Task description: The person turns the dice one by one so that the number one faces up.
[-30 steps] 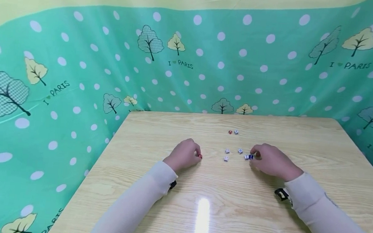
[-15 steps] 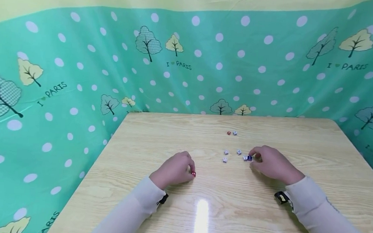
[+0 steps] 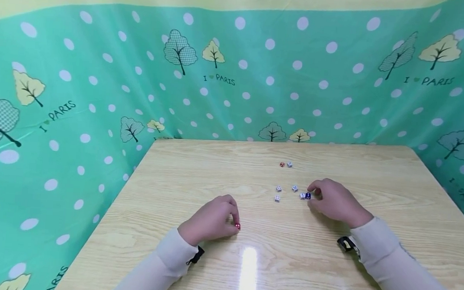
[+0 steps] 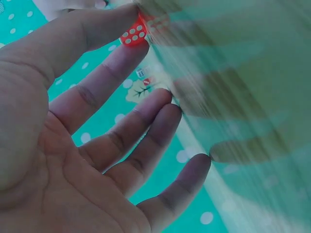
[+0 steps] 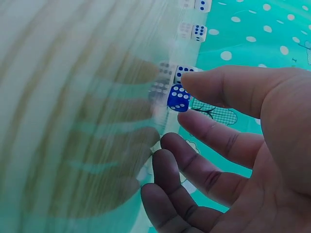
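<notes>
Red die (image 3: 238,226): on the left, nearest of the dice, at the tabletop; thumb and forefinger of the left hand (image 3: 211,220) clamp it, the other fingers spread apart.
Blue die (image 5: 178,98): farther and to the right, pinched between thumb and forefinger of the right hand (image 3: 339,202).
White die (image 3: 302,196): immediately left of the blue one.
Other white dice (image 3: 279,189): three, left of that.
Far pair: another red die (image 3: 282,164), a white one (image 3: 290,165) right of it.
Table (image 3: 198,169): pale wood, green dotted curtain (image 3: 226,115) behind.
</notes>
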### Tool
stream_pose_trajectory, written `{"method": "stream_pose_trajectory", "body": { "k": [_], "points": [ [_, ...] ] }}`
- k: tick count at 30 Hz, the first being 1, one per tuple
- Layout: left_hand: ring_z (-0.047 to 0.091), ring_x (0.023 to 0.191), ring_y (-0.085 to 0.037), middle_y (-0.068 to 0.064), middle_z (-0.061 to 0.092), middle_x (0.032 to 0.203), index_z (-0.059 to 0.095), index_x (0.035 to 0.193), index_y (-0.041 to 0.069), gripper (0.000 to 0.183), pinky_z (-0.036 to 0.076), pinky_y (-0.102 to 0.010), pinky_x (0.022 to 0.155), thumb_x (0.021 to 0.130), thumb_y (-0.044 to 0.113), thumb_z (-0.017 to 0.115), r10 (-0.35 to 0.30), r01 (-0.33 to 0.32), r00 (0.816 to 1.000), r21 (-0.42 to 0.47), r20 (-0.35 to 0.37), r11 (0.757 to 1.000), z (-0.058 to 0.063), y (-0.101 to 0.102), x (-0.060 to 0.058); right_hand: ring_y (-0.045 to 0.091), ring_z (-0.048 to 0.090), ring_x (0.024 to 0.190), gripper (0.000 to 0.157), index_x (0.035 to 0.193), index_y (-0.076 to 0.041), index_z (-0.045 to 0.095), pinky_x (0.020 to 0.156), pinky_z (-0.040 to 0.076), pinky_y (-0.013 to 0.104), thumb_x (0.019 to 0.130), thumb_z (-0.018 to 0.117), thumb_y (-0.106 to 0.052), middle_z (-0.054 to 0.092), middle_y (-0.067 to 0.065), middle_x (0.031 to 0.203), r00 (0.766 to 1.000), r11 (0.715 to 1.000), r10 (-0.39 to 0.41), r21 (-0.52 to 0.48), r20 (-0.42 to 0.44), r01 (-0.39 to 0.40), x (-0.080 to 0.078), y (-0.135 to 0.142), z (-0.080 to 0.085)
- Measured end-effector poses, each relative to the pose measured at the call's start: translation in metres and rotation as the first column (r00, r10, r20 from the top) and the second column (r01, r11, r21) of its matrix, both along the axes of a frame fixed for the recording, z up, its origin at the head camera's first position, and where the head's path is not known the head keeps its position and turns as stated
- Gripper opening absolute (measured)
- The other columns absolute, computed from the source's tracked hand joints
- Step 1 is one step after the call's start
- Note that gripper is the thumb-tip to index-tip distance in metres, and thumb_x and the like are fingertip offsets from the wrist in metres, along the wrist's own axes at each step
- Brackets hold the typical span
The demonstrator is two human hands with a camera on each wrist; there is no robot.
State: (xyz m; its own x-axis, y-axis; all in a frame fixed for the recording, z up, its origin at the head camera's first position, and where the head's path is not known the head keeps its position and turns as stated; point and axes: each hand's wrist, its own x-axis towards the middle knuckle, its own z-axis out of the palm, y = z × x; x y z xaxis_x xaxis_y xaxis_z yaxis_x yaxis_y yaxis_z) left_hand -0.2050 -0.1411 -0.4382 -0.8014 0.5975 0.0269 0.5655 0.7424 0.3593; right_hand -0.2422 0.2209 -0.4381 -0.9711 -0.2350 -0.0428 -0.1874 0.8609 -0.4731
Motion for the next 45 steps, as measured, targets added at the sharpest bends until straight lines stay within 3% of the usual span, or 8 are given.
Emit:
{"method": "stream_pose_trajectory", "body": {
  "k": [7,21,32,41,45],
  "points": [
    [0.054,0.091,-0.01,0.01,0.06,0.102,0.074,0.075,0.029,0.013,0.048,-0.026,0.08,0.08,0.021,0.083,-0.009,0.009,1.0,-0.021,0.018,1.0,0.001,0.004,-0.009,0.023,0.059,0.088,0.032,0.116,-0.006,0.072,0.077,0.052,0.042,0.088,0.078,-0.021,0.068,0.01,0.103,1.0,1.0,-0.012,0.007,-0.013,0.012,-0.006,-0.001,-0.006],
    [0.055,0.089,-0.008,0.013,0.059,0.107,0.074,0.075,0.031,0.013,0.047,-0.025,0.075,0.079,0.024,0.084,0.011,-0.009,0.998,-0.031,0.056,0.999,0.004,0.007,-0.014,0.022,0.058,0.086,0.021,0.108,-0.009,0.076,0.075,0.05,0.039,0.089,0.077,-0.017,0.068,0.007,0.098,0.999,1.0,-0.028,-0.004,-0.03,0.028,-0.008,0.001,-0.006],
    [0.055,0.106,-0.015,0.008,0.058,0.12,0.075,0.078,0.032,0.012,0.048,-0.031,0.09,0.078,0.025,0.086,0.008,-0.011,0.994,0.02,0.112,1.0,0.001,0.003,-0.016,0.021,0.058,0.083,0.014,0.103,-0.01,0.075,0.074,0.05,0.04,0.09,0.077,-0.016,0.068,0.005,0.095,0.999,1.0,-0.009,-0.001,-0.038,0.009,-0.008,0.003,-0.007],
    [0.055,0.108,-0.017,0.0,0.06,0.121,0.077,0.08,0.026,0.012,0.047,-0.035,0.098,0.077,0.023,0.088,-0.023,0.015,0.992,0.068,0.127,0.998,-0.002,0.0,-0.02,0.021,0.059,0.084,0.01,0.099,-0.011,0.075,0.076,0.051,0.041,0.09,0.077,-0.016,0.068,0.005,0.095,1.0,1.0,-0.013,0.006,-0.028,0.013,-0.005,0.001,-0.005],
    [0.055,0.106,-0.017,0.0,0.06,0.119,0.077,0.08,0.025,0.011,0.047,-0.034,0.095,0.078,0.02,0.087,-0.026,0.014,0.99,0.081,0.14,0.997,-0.001,0.0,-0.021,0.021,0.058,0.084,0.01,0.098,-0.011,0.076,0.076,0.051,0.041,0.089,0.077,-0.016,0.068,0.004,0.094,0.999,1.0,-0.007,0.01,-0.037,0.007,-0.004,0.001,-0.005]
  ]
}}
